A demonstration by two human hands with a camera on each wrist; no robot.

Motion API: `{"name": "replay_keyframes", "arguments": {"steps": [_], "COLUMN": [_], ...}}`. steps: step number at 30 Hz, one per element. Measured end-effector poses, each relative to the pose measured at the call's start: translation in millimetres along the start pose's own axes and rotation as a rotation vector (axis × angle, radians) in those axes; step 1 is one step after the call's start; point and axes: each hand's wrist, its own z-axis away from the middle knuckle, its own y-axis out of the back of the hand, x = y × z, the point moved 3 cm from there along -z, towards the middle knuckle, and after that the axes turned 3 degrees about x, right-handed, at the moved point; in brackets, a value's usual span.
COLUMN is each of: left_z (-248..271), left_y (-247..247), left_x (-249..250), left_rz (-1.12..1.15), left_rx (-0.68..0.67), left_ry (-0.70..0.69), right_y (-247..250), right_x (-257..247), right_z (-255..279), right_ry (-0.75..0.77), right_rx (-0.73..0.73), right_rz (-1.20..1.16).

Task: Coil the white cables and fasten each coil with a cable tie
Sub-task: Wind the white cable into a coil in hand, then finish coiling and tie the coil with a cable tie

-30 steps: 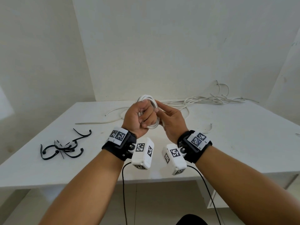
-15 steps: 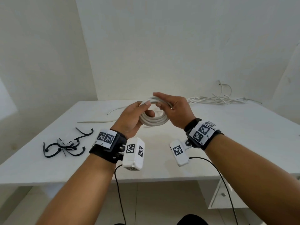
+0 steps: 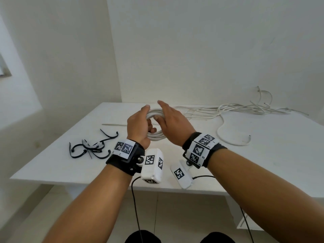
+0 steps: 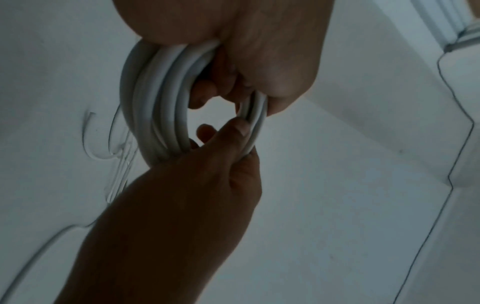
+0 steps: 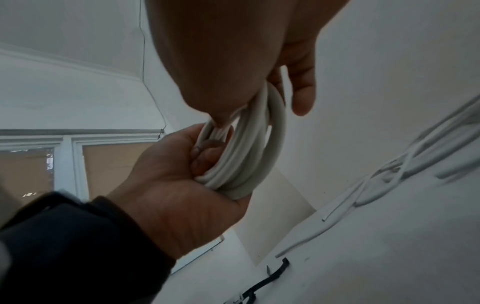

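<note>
A coil of white cable (image 3: 157, 137) with several loops hangs above the table between both hands. My left hand (image 3: 140, 126) grips its left side, fingers curled through the middle; the left wrist view shows that hand (image 4: 259, 51) wrapped round the loops (image 4: 155, 102). My right hand (image 3: 169, 123) lies over the coil's right side with its fingers stretched out. Its thumb reaches into the ring and pinches the strands against the fingers (image 4: 233, 131). In the right wrist view the coil (image 5: 249, 154) sits between my right palm (image 5: 221, 51) and my left hand (image 5: 168, 185).
A heap of black cable ties (image 3: 89, 148) lies on the white table (image 3: 263, 163) to the left. Loose white cables (image 3: 236, 109) sprawl along the back right, one of them looping forward (image 3: 228, 137). A short straight piece (image 3: 114, 124) lies behind the ties.
The coil came free of the trailing cable and was turned between the hands. My left hand has closed round its left side, and my right hand has moved on top with fingers straightened.
</note>
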Motion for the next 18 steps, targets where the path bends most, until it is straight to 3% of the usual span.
{"name": "replay_keyframes", "arguments": {"steps": [7,15,18], "left_z": [-16.9,-50.1,-58.1], "left_y": [55.6,157.3,199.7], "left_x": [14.3,42.4,52.4], "left_rz": [0.038,0.074,0.085], "left_rx": [0.141,0.322,0.413], "left_ry": [0.007,-0.017,-0.029], "right_y": [-41.9,-98.9,-121.5], "right_x": [-40.1,-62.3,-68.9], "right_z": [-24.0,-57.2,-69.3], "right_ry": [0.072,-0.08,-0.058], "right_rx": [-0.156,-0.522,-0.555], "right_rz": [0.029,-0.291,-0.228]}}
